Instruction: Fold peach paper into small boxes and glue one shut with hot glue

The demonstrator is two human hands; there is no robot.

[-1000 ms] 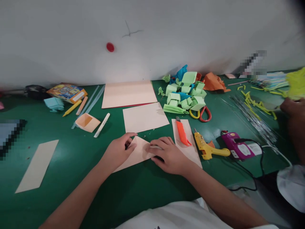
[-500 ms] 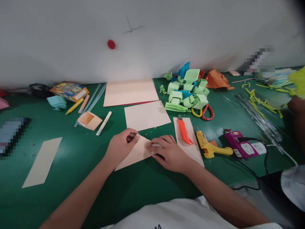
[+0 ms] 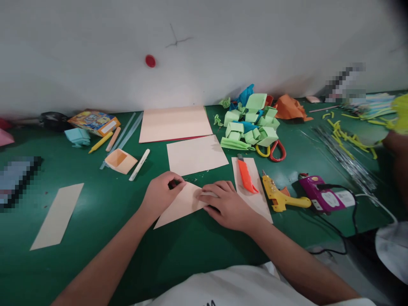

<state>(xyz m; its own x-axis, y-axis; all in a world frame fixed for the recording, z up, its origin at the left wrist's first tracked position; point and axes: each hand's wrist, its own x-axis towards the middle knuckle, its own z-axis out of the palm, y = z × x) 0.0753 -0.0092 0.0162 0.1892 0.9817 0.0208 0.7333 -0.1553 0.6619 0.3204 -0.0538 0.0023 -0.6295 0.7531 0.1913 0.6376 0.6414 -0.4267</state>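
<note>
A pale peach sheet folded into a triangle [image 3: 181, 205] lies on the green table [image 3: 105, 212] in front of me. My left hand [image 3: 161, 193] presses its top corner, fingers curled and pinched on the paper's edge. My right hand [image 3: 226, 204] lies over the triangle's right side with the fingers curled down onto the fold. A second peach sheet [image 3: 196, 155] lies flat just beyond the hands.
An orange utility knife [image 3: 246, 175] rests on a peach strip right of my hand, then a yellow glue gun [image 3: 279, 195] and a purple one [image 3: 321, 195]. Green folded paper pieces [image 3: 251, 123] and scissors [image 3: 274, 151] sit behind. Another person's arm [image 3: 398, 165] is at far right.
My left hand's thumb and fingers have shifted slightly along the triangle's top corner. The right hand stays pressed on the fold. The view has drifted a little.
</note>
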